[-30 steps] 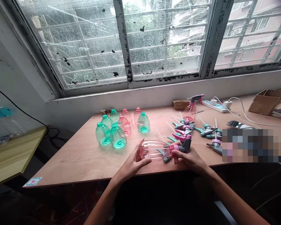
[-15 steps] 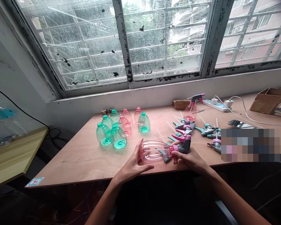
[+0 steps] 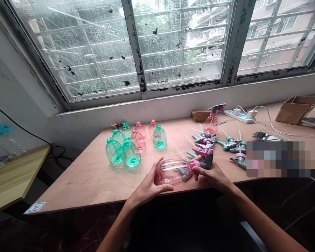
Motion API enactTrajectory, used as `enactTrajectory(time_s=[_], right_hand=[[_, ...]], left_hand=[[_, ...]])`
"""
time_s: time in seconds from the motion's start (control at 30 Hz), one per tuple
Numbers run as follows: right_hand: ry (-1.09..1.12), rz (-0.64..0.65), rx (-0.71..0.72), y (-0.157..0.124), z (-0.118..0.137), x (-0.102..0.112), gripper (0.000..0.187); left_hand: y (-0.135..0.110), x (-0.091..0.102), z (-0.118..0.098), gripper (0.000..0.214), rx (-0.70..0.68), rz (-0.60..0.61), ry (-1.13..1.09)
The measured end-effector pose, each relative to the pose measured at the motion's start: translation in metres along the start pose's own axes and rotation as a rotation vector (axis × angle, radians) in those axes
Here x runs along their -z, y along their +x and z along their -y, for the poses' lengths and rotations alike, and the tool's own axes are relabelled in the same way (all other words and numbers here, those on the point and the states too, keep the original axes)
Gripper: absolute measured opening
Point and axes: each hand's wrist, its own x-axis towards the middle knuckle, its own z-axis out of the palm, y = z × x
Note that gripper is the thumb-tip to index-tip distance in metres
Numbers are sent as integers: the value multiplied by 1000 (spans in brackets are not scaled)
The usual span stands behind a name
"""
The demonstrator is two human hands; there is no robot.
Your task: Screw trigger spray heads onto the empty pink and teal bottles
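My left hand (image 3: 149,185) cups the base of a clear pink spray bottle (image 3: 172,171) that lies on its side just above the table's near edge. My right hand (image 3: 212,175) is closed around the bottle's neck and its pink and grey trigger head (image 3: 204,161). Both hands hold the same bottle. The bottle's base points left, the trigger head right.
A wooden table (image 3: 94,175) carries a cluster of green and pink empty bottles (image 3: 128,147), loose trigger heads (image 3: 225,145), a finished pink spray bottle (image 3: 211,122), a power strip (image 3: 238,115), a phone (image 3: 265,136) and a cardboard box (image 3: 295,108). A lower table (image 3: 10,175) stands at the left.
The pink bottle has turned slightly in my hands, its base now tipped more toward me. The view has shifted a little to the right.
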Motion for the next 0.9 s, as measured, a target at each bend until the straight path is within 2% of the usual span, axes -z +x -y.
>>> enactTrajectory(time_s=[0.23, 0.43, 0.6, 0.67, 0.73, 0.8, 0.9], right_hand=[[-19, 18, 2, 0, -4, 1, 24], [-42, 71, 34, -1, -6, 4, 22], [-44, 91, 35, -1, -8, 5, 23], [-59, 96, 38, -1, -9, 5, 23], [-67, 106, 31, -1, -10, 5, 23], [-72, 108, 32, -1, -10, 6, 24], [-70, 92, 40, -1, -10, 5, 24]], left_hand=[[0, -4, -2, 116, 28, 11, -204], [1, -3, -2, 104, -5, 22, -154], [0, 0, -2, 116, 13, 35, -164], [2, 1, -3, 105, 44, 25, -174], [3, 2, -5, 81, 70, 17, -184], [4, 1, -6, 74, 84, 14, -203], [3, -1, -3, 100, 67, 15, -242]])
